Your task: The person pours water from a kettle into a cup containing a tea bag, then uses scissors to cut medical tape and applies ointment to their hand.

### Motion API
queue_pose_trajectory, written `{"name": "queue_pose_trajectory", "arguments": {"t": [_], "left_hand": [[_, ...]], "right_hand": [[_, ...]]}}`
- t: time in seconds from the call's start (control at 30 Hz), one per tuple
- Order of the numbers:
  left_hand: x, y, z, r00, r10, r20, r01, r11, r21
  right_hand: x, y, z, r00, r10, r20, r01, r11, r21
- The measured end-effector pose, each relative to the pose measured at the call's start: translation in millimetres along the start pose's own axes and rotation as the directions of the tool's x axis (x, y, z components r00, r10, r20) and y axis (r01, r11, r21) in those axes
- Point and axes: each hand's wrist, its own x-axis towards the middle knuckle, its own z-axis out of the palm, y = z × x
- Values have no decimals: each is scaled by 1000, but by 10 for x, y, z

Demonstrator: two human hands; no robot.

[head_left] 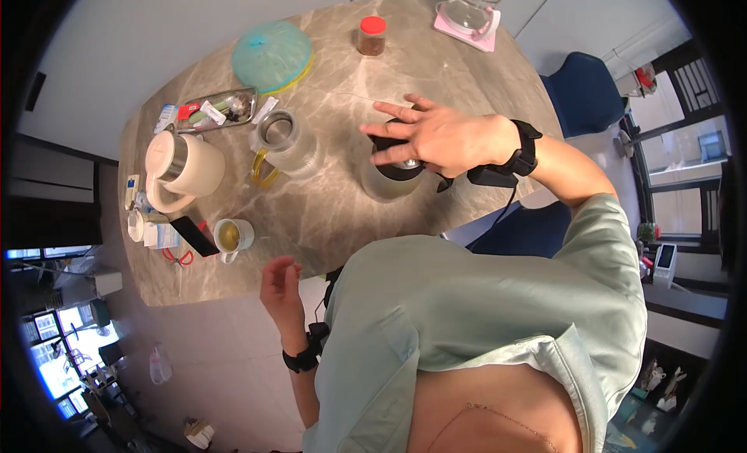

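On the right side of the table stands a pale, rounded kettle or jug (391, 186) with a black and silver top. My right hand (424, 138) lies over that top with its fingers stretched and spread. It hides most of the lid and handle, so whether the fingertips press on it is unclear. My left hand (282, 291) hangs by the table's front edge, fingers loosely bent and apart, nothing in it. Nearest to it is a white mug (243, 233) with yellowish liquid inside. A clear pitcher (305, 153) with a yellow handle stands further back, between the mug and the kettle.
A cream thermal jug (204, 166), a glass tray (245, 107) of small packets and a black case (194, 235) occupy the left. Behind are a blue mesh food cover (272, 56), a red-lidded jar (372, 40) and a glass teapot (471, 9). A blue chair (583, 95) stands right.
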Motion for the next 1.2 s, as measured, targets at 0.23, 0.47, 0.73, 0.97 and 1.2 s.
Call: {"name": "queue_pose_trajectory", "arguments": {"t": [0.23, 0.47, 0.73, 0.97, 1.2], "left_hand": [[-33, -121, -50, 1000, 16, -13, -14, 994, 104], [-89, -57, 36, 999, 13, -36, -10, 995, 97], [-163, -110, -121, 997, -39, -66, 46, 993, 113], [-106, -106, -80, 998, -47, -35, 51, 992, 114], [-106, -171, -101, 997, -67, -48, 70, 996, 63]], "right_hand": [[119, -29, 32, 999, 39, -18, -38, 998, 52], [290, -120, 59, 954, 300, 17, -295, 946, -133], [125, 88, -351, 996, 72, -47, -62, 981, 185], [165, 34, -255, 995, -39, 95, 23, 986, 166], [303, 6, -117, 969, 243, -50, -248, 961, -121]]}}
